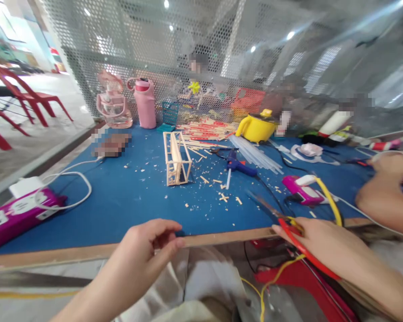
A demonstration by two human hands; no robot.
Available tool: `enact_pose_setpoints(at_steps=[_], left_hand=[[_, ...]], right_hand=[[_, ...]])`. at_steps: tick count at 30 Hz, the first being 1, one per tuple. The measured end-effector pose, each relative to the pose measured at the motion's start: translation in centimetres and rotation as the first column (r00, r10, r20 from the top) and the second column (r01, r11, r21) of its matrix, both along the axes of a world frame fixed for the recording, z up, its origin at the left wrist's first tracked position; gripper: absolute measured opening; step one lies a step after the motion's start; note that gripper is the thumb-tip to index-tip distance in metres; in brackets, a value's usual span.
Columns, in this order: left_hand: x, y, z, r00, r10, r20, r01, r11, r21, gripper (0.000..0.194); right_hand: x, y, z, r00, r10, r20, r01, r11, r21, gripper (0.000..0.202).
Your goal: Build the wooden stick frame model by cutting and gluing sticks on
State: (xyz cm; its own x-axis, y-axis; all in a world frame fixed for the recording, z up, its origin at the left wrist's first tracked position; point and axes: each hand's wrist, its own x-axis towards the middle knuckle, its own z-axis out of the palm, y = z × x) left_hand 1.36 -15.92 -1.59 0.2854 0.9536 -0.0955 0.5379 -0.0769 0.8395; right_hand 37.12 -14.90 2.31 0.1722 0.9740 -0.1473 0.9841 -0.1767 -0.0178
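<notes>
My left hand [151, 250] hovers over the near table edge, fingers loosely curled, thumb apart, nothing between them. In my right hand [325, 241] is a pair of red-handled scissors [267, 205], somewhat blurred, long grey blades pointing forward-left over the table. Ahead of my hands stands a small box-shaped frame of thin wooden sticks [177, 161]. To its right lies a blue hot glue gun [240, 165] with a clear glue stick in its nozzle. Dark-handled pliers [221, 152] are just behind it. Short stick offcuts [224, 197] are scattered nearby.
Behind are a pile of wooden sticks [204, 129], clear glue sticks [255, 154], a yellow pot [258, 126] and a pink bottle [145, 105]. Purple power strips lie left [23, 214] and right [304, 190], with cables. Another person's arm [386, 192] reaches in from the right.
</notes>
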Motion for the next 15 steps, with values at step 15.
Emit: enact_pose_setpoints(at_steps=[15], left_hand=[[-3.0, 6.9, 0.9, 0.968, 0.221, -0.115, -0.193, 0.958, 0.212, 0.033]], right_hand=[[-3.5, 11.0, 3.1, 0.938, 0.302, 0.168, -0.307, 0.952, 0.001, 0.042]])
